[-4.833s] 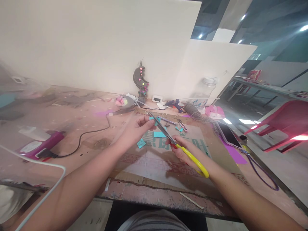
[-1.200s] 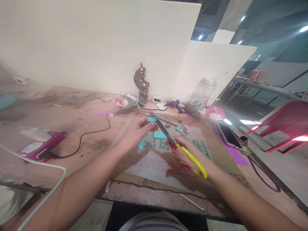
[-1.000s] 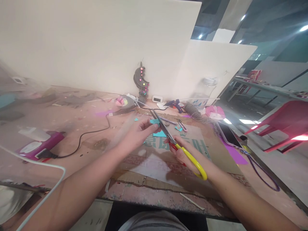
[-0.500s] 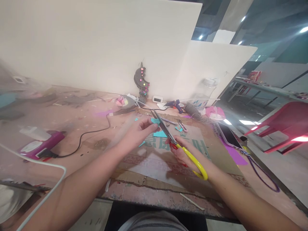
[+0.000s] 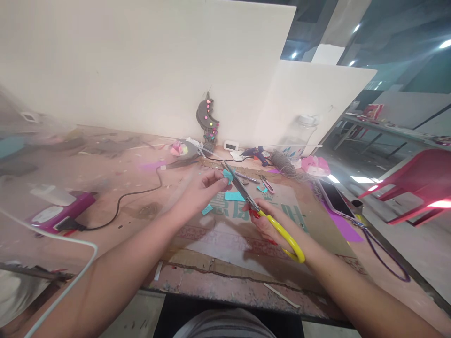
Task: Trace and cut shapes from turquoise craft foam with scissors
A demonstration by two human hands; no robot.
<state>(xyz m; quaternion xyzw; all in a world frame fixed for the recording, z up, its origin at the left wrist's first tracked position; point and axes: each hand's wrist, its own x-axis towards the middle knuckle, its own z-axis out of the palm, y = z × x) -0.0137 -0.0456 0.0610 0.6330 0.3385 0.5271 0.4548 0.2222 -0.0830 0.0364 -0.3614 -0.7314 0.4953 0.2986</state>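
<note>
My left hand (image 5: 211,188) pinches a small turquoise piece (image 5: 228,175), thin like paper or felt, between thumb and fingertips. Closed around the handles of a pair of scissors (image 5: 282,232) with yellow and red grips is my right hand (image 5: 266,220). The blades point up and left, nearly together, right beside the turquoise piece. Under the hands a larger turquoise sheet (image 5: 234,195) lies on the printed cardboard (image 5: 225,239). A turquoise scrap (image 5: 207,209) is below my left wrist, and a curled one (image 5: 262,188) rests by small pink-handled snips (image 5: 267,183).
A hot glue gun (image 5: 259,154), a grey yarn bundle (image 5: 282,164) and a clear jar (image 5: 299,136) stand at the back. A phone (image 5: 336,199) lies right; a purple power strip (image 5: 61,213) with cords sits left. A decorated moon (image 5: 207,115) leans against the white board (image 5: 141,61).
My left hand has turned the turquoise piece more upright beside the blades. The scissors have hardly moved. The scrap under my left wrist shows more fully.
</note>
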